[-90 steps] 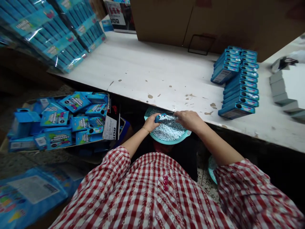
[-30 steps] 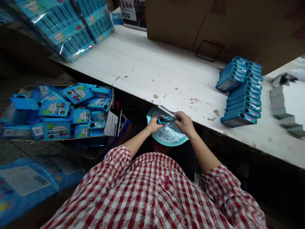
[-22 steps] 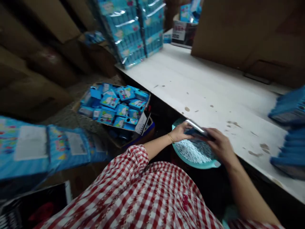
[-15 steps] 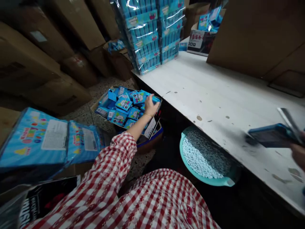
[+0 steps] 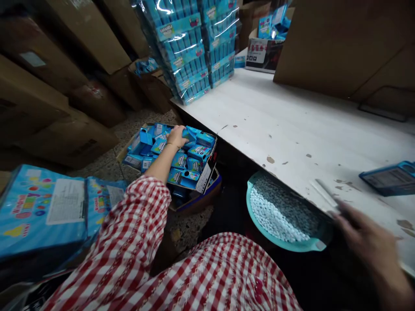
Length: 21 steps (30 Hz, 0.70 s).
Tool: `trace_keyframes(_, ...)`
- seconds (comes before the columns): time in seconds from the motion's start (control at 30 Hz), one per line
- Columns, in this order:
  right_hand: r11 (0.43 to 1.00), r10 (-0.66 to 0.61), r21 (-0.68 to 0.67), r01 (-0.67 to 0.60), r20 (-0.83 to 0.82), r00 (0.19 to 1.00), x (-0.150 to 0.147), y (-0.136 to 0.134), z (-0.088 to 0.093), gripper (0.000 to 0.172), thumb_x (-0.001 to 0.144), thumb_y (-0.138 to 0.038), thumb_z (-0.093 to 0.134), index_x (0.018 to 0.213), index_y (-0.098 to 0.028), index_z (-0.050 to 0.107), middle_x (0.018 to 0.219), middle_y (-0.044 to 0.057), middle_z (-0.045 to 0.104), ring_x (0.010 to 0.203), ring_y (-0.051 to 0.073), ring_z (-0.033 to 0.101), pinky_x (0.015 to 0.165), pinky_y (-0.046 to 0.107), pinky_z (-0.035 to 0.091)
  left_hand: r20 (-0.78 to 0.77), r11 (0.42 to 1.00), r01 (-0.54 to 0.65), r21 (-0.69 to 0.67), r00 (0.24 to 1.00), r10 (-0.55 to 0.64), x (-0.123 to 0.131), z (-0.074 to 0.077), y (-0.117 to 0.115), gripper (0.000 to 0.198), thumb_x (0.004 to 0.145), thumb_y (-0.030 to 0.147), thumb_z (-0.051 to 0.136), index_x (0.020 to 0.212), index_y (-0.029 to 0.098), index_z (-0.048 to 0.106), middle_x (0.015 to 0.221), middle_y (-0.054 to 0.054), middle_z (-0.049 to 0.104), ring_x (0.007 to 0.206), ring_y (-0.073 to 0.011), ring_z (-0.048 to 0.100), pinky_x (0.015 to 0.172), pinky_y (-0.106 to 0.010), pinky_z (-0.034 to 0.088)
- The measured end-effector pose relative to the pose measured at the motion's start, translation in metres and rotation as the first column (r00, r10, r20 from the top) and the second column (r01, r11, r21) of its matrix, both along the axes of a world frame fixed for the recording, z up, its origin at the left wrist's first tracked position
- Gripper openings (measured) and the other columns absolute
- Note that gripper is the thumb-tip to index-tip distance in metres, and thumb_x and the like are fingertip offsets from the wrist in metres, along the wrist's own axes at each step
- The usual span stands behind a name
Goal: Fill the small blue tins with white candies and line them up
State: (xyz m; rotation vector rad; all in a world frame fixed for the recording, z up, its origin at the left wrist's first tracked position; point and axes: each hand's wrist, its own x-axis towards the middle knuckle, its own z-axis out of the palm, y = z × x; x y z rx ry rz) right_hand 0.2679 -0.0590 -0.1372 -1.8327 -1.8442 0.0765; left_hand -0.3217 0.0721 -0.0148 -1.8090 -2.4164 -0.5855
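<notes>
My left hand [image 5: 177,137] is in a carton [image 5: 203,178] heaped with small blue candy boxes [image 5: 198,151]. Its fingers and thumb curl around the end of a blue candy box [image 5: 190,135]; part of the grip is hidden. My right hand [image 5: 363,235], smeared by motion, is closed around a pale, flat metallic strip [image 5: 324,193] beside the table edge. Below the strip, a turquoise basin [image 5: 293,246] holds many small white pieces [image 5: 274,214]. A larger blue box [image 5: 391,178] is on the white table, apart from my right hand.
The white table [image 5: 256,112] runs along the right. Shrink-wrapped stacks of blue boxes [image 5: 184,56] stand at its far end, near another filled carton [image 5: 259,54]. Big brown cartons [image 5: 42,125] line the left, with blue wrapped packs [image 5: 48,207] closer in.
My left hand has moved left across the candy boxes. My right hand has come left and down with the strip, away from the larger blue box, which now sits apart.
</notes>
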Motion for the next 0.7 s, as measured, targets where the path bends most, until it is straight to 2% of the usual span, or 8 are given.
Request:
trace_keyframes(0.1,0.956,0.157,-0.232,-0.182,-0.121,0.980,-0.018,-0.034,-0.048,0.050,0.083,-0.056,0.036,0.112,-0.026,0.062,0.104,0.006,0.066,0.096,0.023,0.062,0.079,0.032,0.051,0.201,0.930,0.181,0.321,0.946,-0.254,0.027,0.000,-0.044,0.061,0.062,0.030,0.072,0.116,0.017,0.048,0.113,-0.006,0.056,0.106,-0.0233,0.052,0.093,-0.036,0.041)
trace_keyframes(0.17,0.939,0.181,-0.292,-0.182,-0.031,0.983,-0.018,-0.046,-0.070,0.053,0.085,-0.052,0.032,0.114,-0.018,0.061,0.098,0.009,0.066,0.091,0.023,0.063,0.076,0.033,0.052,0.378,0.843,0.280,0.459,0.798,-0.470,0.061,-0.014,-0.072,0.063,0.056,0.032,0.077,0.111,0.017,0.050,0.108,-0.006,0.059,0.102,-0.0223,0.055,0.092,-0.034,0.043)
trace_keyframes(0.23,0.947,0.169,-0.296,-0.128,0.117,0.979,-0.011,-0.053,-0.080,0.053,0.087,-0.046,0.031,0.117,-0.013,0.059,0.095,0.012,0.064,0.089,0.024,0.063,0.076,0.034,0.051,0.624,0.841,0.282,0.462,0.570,-0.534,0.102,-0.036,-0.094,0.061,0.056,0.036,0.077,0.109,0.017,0.051,0.104,-0.006,0.061,0.097,-0.0214,0.058,0.088,-0.035,0.046)
trace_keyframes(0.33,0.944,0.168,-0.318,-0.088,0.233,0.958,0.001,-0.060,-0.077,0.048,0.089,-0.041,0.033,0.123,-0.015,0.055,0.098,0.011,0.063,0.091,0.023,0.061,0.074,0.032,0.050,0.937,0.941,0.191,0.280,0.161,-0.311,0.162,-0.078,-0.112,0.062,0.063,0.036,0.072,0.117,0.020,0.044,0.100,-0.005,0.061,0.085,-0.0185,0.062,0.079,-0.036,0.051)
trace_keyframes(0.43,0.922,0.182,-0.382,-0.061,0.288,0.940,0.005,-0.065,-0.063,0.043,0.090,-0.039,0.036,0.125,-0.020,0.053,0.100,0.009,0.062,0.091,0.022,0.060,0.068,0.029,0.049,1.000,0.977,0.214,0.012,-0.014,-0.009,0.201,-0.117,-0.121,0.066,0.065,0.030,0.070,0.123,0.026,0.037,0.094,-0.002,0.062,0.073,-0.0146,0.063,0.070,-0.033,0.053)
trace_keyframes(0.57,0.916,0.223,-0.399,-0.039,0.426,0.877,-0.003,-0.062,-0.055,0.040,0.089,-0.030,0.038,0.123,-0.019,0.055,0.100,0.013,0.062,0.091,0.023,0.058,0.071,0.031,0.046,0.976,0.906,0.366,-0.214,0.108,0.187,0.212,-0.154,-0.140,0.044,0.070,0.032,0.063,0.111,0.022,0.050,0.086,-0.003,0.063,0.071,-0.0163,0.063,0.068,-0.032,0.053)
trace_keyframes(0.63,0.903,0.265,-0.426,-0.056,0.451,0.852,-0.014,-0.054,-0.060,0.037,0.088,-0.024,0.038,0.118,-0.017,0.058,0.098,0.014,0.062,0.089,0.024,0.058,0.074,0.032,0.044,0.937,0.870,0.415,-0.266,0.325,0.132,0.204,-0.167,-0.154,0.040,0.069,0.035,0.063,0.106,0.021,0.055,0.095,-0.006,0.063,0.085,-0.0208,0.064,0.078,-0.037,0.052)
trace_keyframes(0.7,0.875,0.271,-0.479,-0.066,0.374,0.887,-0.032,-0.042,-0.071,0.035,0.088,-0.023,0.039,0.116,-0.018,0.060,0.098,0.014,0.063,0.090,0.023,0.059,0.075,0.031,0.043,0.821,0.838,0.477,-0.266,0.567,-0.062,0.190,-0.176,-0.169,0.032,0.069,0.037,0.063,0.097,0.021,0.062,0.112,-0.008,0.059,0.105,-0.0247,0.058,0.094,-0.040,0.045)
